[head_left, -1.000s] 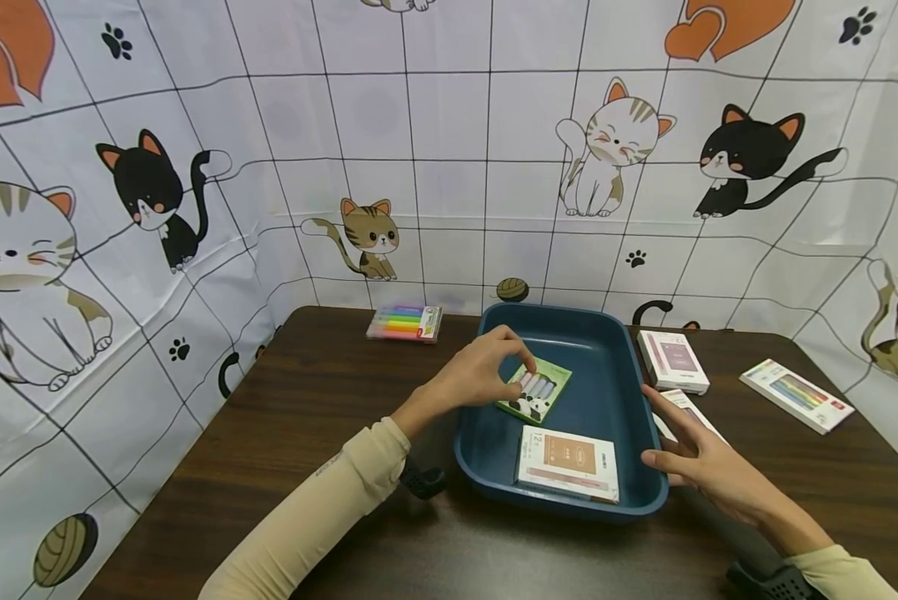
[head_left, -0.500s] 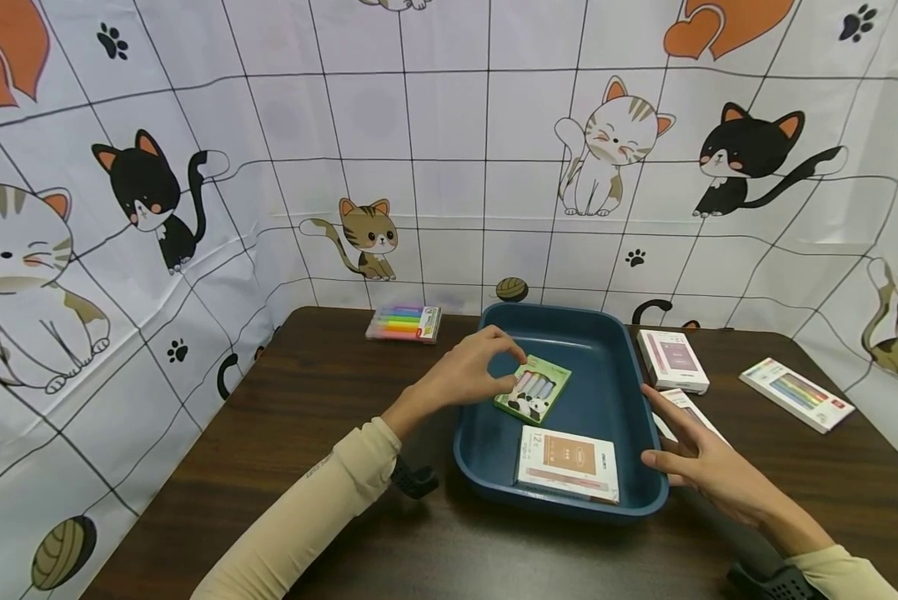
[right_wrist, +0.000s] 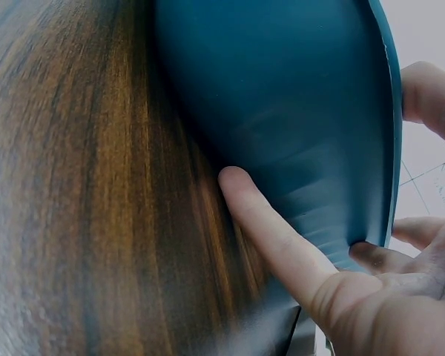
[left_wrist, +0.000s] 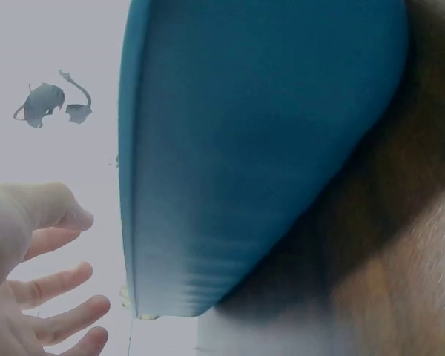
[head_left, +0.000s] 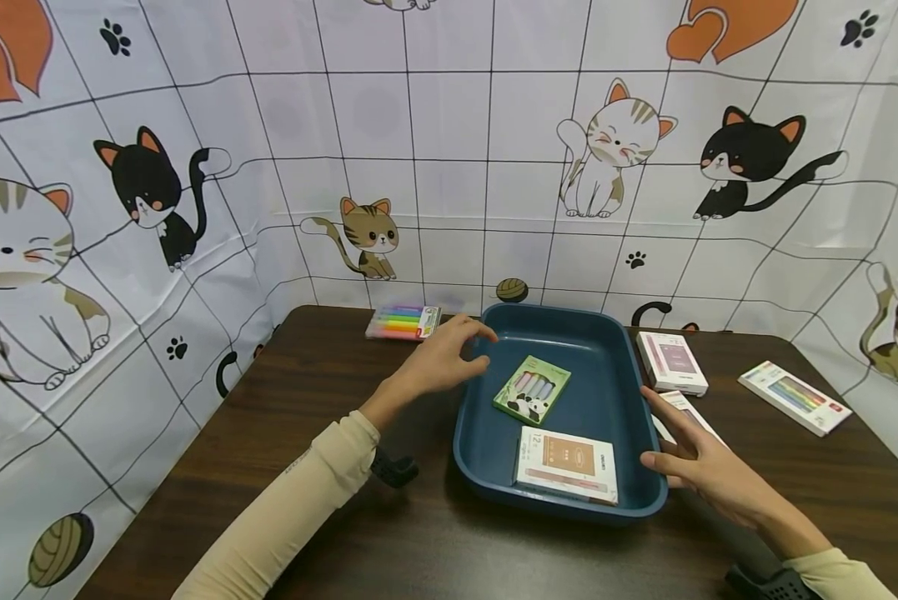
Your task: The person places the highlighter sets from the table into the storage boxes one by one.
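Observation:
A blue tray (head_left: 602, 383) stands on the table. Inside lie a green panda box (head_left: 532, 390) showing pastel pens and, nearer me, a white-and-orange carton (head_left: 566, 463). My left hand (head_left: 437, 358) hovers at the tray's left rim, fingers loosely bent and thumb apart, holding nothing; in the left wrist view its fingers (left_wrist: 67, 285) are spread beside the tray's outer wall (left_wrist: 252, 119). My right hand (head_left: 707, 458) holds the tray's right rim. In the right wrist view the thumb reaches over the rim, and one finger (right_wrist: 282, 237) stretches down along the outside wall.
A clear pack of rainbow markers (head_left: 403, 322) lies at the table's back left. To the tray's right are a white-and-pink box (head_left: 671, 362), another white box (head_left: 692, 410) partly behind my right hand, and a flat white box with coloured stripes (head_left: 795, 397). A cat-print curtain (head_left: 449, 192) hangs behind.
My left hand has drawn away from the panda box, moving left to the tray's edge. The panda box stays in the tray. My right hand keeps its place on the rim.

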Demonstrator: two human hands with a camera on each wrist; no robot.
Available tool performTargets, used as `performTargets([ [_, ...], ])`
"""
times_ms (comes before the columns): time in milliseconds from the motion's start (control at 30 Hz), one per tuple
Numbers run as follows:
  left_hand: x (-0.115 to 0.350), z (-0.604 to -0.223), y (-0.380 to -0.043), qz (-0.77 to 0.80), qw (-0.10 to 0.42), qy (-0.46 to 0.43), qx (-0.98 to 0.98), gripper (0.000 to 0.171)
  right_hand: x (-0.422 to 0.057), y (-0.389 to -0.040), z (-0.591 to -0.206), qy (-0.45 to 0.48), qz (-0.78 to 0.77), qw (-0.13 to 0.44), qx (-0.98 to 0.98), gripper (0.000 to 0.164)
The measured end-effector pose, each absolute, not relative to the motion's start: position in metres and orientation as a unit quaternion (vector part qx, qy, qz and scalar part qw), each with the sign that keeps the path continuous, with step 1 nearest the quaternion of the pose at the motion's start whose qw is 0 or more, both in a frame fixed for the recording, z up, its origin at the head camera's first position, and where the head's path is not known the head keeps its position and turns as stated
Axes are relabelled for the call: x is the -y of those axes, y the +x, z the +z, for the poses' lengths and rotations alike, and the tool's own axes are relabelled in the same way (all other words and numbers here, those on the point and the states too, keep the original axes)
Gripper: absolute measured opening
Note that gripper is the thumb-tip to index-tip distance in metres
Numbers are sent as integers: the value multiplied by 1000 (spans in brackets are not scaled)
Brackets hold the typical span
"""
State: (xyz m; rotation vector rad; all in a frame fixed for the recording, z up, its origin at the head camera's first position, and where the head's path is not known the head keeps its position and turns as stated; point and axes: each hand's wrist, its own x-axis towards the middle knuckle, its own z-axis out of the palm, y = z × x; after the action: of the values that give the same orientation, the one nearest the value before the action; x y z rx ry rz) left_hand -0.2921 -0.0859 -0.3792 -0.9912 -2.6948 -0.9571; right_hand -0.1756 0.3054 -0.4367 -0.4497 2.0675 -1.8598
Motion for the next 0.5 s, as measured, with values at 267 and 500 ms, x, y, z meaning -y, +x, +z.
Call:
performTargets([
  [267, 105, -379, -298, -318, 98, -245, 911, 31, -305, -175, -436, -151, -640, 155, -737, 87],
  [500, 123, -386, -307, -303, 100, -188, 929, 31, -304, -176, -437, -158, -646, 156, -730, 88],
])
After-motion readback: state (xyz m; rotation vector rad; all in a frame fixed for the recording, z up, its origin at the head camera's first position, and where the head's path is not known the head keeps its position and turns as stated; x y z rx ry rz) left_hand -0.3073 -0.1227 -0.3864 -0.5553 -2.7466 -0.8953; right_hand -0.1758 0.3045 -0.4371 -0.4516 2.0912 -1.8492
